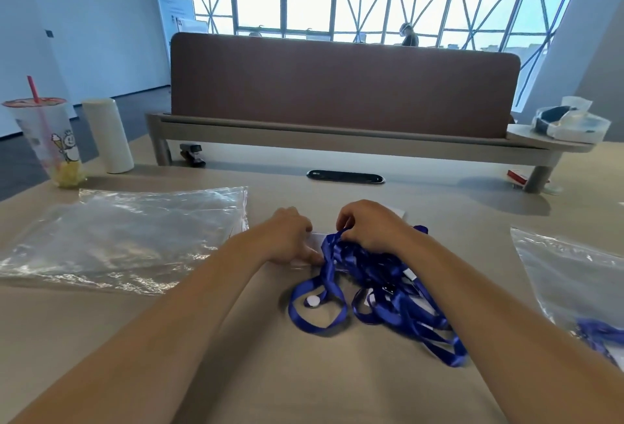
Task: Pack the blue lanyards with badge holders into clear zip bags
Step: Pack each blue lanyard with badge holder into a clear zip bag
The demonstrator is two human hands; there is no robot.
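A tangled pile of blue lanyards point(378, 292) lies on the beige table in front of me, loops spilling toward the near right. My right hand point(369, 226) rests on top of the pile and pinches blue strap with curled fingers. My left hand point(292, 237) is just left of the pile, fingers on a clear badge holder point(315, 241) that lies flat on the table. A stack of empty clear zip bags point(125, 237) lies to the left. At the right edge, another clear zip bag point(574, 281) holds a blue lanyard.
A drink cup with a red straw point(47, 139) and a white cylinder point(108, 136) stand at the far left. A black stapler point(192, 155) sits under the brown desk divider point(344, 85). A black cable port point(346, 176) lies beyond my hands.
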